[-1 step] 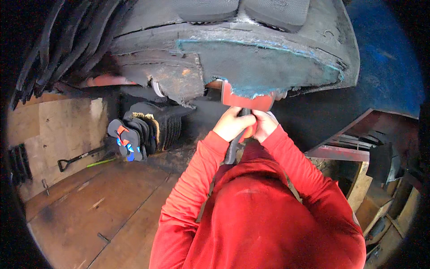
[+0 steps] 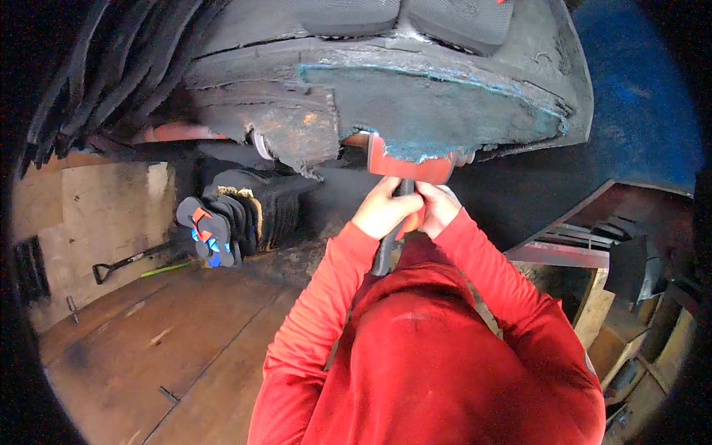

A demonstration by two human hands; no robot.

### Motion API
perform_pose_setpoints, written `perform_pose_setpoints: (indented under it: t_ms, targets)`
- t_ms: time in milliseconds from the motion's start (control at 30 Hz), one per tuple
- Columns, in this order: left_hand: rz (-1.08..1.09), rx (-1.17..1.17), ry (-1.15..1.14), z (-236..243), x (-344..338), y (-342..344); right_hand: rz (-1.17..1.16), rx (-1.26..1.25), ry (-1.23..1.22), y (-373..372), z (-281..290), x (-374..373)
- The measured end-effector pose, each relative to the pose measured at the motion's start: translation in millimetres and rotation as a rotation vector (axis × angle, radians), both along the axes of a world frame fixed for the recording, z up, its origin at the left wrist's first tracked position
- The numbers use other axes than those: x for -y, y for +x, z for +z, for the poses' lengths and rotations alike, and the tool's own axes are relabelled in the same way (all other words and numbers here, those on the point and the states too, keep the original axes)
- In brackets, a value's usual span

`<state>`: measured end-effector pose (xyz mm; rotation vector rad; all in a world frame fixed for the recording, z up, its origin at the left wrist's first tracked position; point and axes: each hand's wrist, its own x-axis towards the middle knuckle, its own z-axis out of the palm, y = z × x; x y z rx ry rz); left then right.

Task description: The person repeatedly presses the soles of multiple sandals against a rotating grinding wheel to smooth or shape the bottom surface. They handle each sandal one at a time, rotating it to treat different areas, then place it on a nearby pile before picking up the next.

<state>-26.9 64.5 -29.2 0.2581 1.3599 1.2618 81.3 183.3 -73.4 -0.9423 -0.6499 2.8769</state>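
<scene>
My left hand is closed on a dark grey sole-like piece, which stands nearly upright against a red abrasive belt of a machine. My right hand is closed beside it on the same piece, by an orange part that shows between my hands. The fingertips of both hands are partly hidden. A dust-coated hood with a ragged teal-edged flap overhangs the belt, and two dark textured pads lie on top of it.
Stacked flip-flop soles with coloured straps hang at left, near a shovel leaning by a plywood board. Dark sheets hang upper left. A brown floor lies lower left. Right are a blue panel and wooden offcuts.
</scene>
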Motion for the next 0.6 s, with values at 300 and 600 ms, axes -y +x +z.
perform_pose_setpoints:
  t_ms: [300,600]
  targets:
    - [0.156,-0.314,0.267,3,35,34,0.054,-0.063,0.073,17,26,13]
    - [0.160,-0.450,0.393,5,56,42,0.173,-0.020,0.278,16,56,20]
